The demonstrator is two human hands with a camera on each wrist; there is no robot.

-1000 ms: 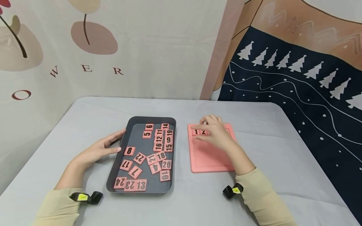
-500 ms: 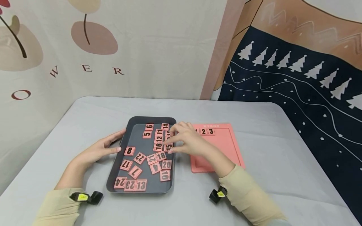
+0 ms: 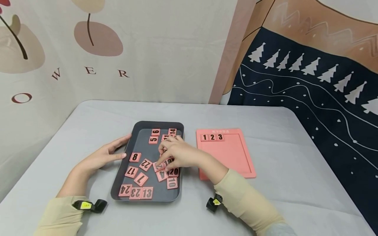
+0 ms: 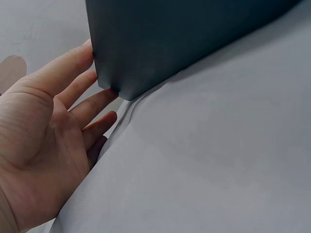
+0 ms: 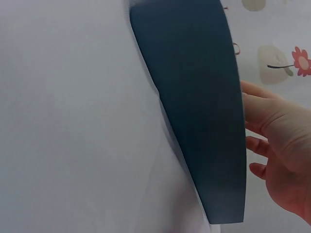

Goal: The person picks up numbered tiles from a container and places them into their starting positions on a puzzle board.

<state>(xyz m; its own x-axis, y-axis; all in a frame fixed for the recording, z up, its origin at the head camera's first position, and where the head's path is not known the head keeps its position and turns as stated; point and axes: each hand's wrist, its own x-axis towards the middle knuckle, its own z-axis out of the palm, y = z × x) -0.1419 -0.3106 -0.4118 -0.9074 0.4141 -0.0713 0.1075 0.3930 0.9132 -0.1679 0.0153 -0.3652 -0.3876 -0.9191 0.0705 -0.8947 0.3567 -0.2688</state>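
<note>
A dark grey tray (image 3: 159, 193) holds loose pink number tiles. My left hand (image 3: 98, 159) rests against its left rim, fingers extended; the left wrist view shows the hand (image 4: 53, 131) with fingertips at the tray's outer wall (image 4: 146, 43). Over the tray's right side, my right hand (image 3: 180, 152) reaches down, thumb and index finger apart above the 21 tile and the 4 tile (image 3: 162, 175). It covers some tiles. In the right wrist view the tray wall (image 5: 199, 107) hides that hand's fingertips (image 5: 279, 136). A pink board (image 3: 224, 157) carries tiles 1, 2 and 3 (image 3: 220, 137) at its top left.
The tray and board lie side by side on a table with a white cloth (image 3: 280, 147). Several tiles, such as the 24 tile (image 3: 125, 190), lie turned various ways. Printed curtains (image 3: 165, 59) hang behind the table.
My right hand has left the board and moved left over the tray, then lower toward the 4 tile. The 3 tile now shows beside the 2. My left hand has stayed put.
</note>
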